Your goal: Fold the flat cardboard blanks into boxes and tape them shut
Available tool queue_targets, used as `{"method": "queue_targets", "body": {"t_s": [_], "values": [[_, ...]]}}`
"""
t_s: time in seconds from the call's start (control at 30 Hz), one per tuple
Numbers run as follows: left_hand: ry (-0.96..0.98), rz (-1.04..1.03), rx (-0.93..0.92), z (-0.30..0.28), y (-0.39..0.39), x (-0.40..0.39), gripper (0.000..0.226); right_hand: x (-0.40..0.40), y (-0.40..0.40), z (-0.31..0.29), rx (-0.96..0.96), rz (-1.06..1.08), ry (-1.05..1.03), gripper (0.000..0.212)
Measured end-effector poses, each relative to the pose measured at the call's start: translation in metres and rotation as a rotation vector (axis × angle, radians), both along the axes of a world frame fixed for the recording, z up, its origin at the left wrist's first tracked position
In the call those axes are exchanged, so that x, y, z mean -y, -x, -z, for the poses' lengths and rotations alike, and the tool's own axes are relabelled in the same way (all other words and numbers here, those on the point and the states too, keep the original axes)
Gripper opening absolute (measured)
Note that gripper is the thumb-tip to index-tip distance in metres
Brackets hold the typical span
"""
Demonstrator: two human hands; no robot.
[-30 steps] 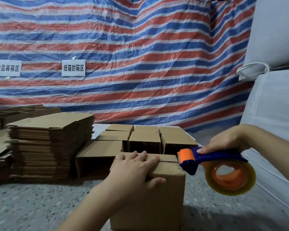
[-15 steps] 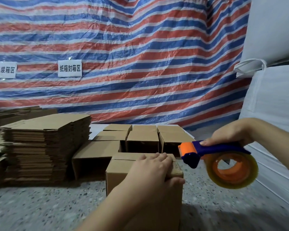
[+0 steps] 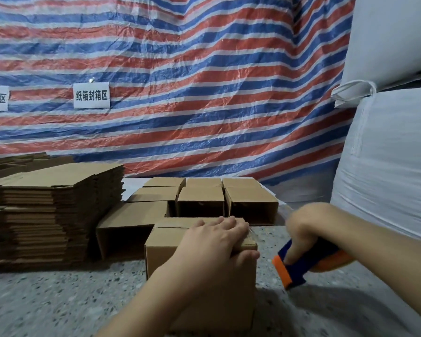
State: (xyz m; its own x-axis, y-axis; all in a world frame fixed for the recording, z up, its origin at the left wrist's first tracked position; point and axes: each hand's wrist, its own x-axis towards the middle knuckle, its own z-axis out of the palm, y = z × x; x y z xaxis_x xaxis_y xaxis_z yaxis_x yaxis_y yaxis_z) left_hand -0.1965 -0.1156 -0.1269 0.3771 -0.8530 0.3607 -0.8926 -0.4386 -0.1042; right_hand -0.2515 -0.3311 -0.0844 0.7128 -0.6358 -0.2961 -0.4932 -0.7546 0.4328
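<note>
L hand [image 3: 212, 242] lies flat on the closed flaps of the brown cardboard box [image 3: 175, 251] on the speckled table [image 3: 58, 300]. R hand [image 3: 304, 229] grips the blue-orange tape dispenser [image 3: 292, 268] just beside it; seam looks untaped. Several folded boxes [image 3: 199, 203] sit behind, w/ a big stack of flat blanks [image 3: 49, 210] left.

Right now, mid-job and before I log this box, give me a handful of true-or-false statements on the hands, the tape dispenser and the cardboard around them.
1. The left hand lies on top of the box in front. True.
2. The right hand grips a pair of scissors. False: it grips the blue and orange tape dispenser.
3. The tape dispenser rests on top of the box. False: it is beside the box's right side, lower than its top.
4. A stack of flat cardboard blanks stands to the left of the box. True.
5. Folded boxes sit behind the box in front. True.
6. The wall behind is plain white. False: a red, blue and white striped tarp hangs there.
</note>
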Motion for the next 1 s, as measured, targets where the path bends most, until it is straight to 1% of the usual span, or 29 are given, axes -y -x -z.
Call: {"method": "queue_targets", "body": {"t_s": [0.1, 0.17, 0.23, 0.33, 0.43, 0.5, 0.6, 0.63, 0.67, 0.7, 0.73, 0.77, 0.8, 0.83, 0.87, 0.9, 1.0], "values": [[0.025, 0.001, -0.009, 0.001, 0.001, 0.0, 0.061, 0.014, 0.004, 0.037, 0.327, -0.115, 0.049, 0.07], [0.027, 0.005, -0.021, 0.002, 0.001, 0.001, 0.06, 0.019, 0.004, 0.062, 0.54, -0.158, 0.093, 0.065], [0.03, 0.009, -0.03, 0.003, -0.001, 0.001, 0.06, 0.019, 0.005, 0.087, 0.673, -0.142, 0.084, 0.061], [0.048, 0.013, -0.031, 0.005, -0.004, 0.002, 0.06, 0.016, 0.008, 0.115, 0.708, -0.055, 0.024, 0.059], [0.064, 0.016, -0.032, 0.007, -0.005, 0.003, 0.061, 0.008, 0.012, 0.134, 0.739, -0.06, 0.014, 0.052], [0.079, 0.017, -0.033, 0.009, -0.006, 0.004, 0.06, 0.002, 0.014, 0.13, 0.742, -0.042, 0.046, 0.06], [0.077, 0.02, -0.03, 0.009, -0.007, 0.004, 0.06, -0.005, 0.014, 0.106, 0.715, 0.011, 0.022, 0.083], [0.074, 0.022, -0.034, 0.009, -0.008, 0.004, 0.06, -0.008, 0.015, 0.096, 0.762, -0.003, 0.007, 0.086], [0.073, 0.023, -0.037, 0.009, -0.008, 0.004, 0.06, -0.01, 0.015, 0.087, 0.876, -0.037, -0.02, 0.086], [0.074, 0.022, -0.038, 0.01, -0.008, 0.004, 0.06, -0.01, 0.015, 0.08, 1.044, -0.075, -0.097, 0.084], [0.075, 0.019, -0.038, 0.01, -0.008, 0.004, 0.061, -0.012, 0.015, 0.073, 1.233, -0.097, -0.248, 0.081], [0.075, 0.016, -0.039, 0.01, -0.007, 0.005, 0.061, -0.016, 0.012, 0.065, 1.379, -0.095, -0.428, 0.075], [0.07, 0.014, -0.039, 0.009, -0.007, 0.005, 0.061, -0.02, 0.007, 0.056, 1.461, -0.072, -0.598, 0.066], [0.065, 0.014, -0.035, 0.009, -0.007, 0.004, 0.061, -0.024, 0.001, 0.049, 1.489, -0.045, -0.722, 0.055], [0.061, 0.015, -0.026, 0.009, -0.007, 0.004, 0.061, -0.028, -0.005, 0.042, 1.486, -0.034, -0.792, 0.047], [0.062, 0.015, -0.017, 0.009, -0.006, 0.004, 0.062, -0.032, -0.012, 0.037, 1.475, -0.045, -0.833, 0.044], [0.065, 0.009, -0.005, 0.007, -0.005, 0.003, 0.062, -0.041, -0.032, 0.033, 1.467, -0.022, -0.995, 0.046]]}}
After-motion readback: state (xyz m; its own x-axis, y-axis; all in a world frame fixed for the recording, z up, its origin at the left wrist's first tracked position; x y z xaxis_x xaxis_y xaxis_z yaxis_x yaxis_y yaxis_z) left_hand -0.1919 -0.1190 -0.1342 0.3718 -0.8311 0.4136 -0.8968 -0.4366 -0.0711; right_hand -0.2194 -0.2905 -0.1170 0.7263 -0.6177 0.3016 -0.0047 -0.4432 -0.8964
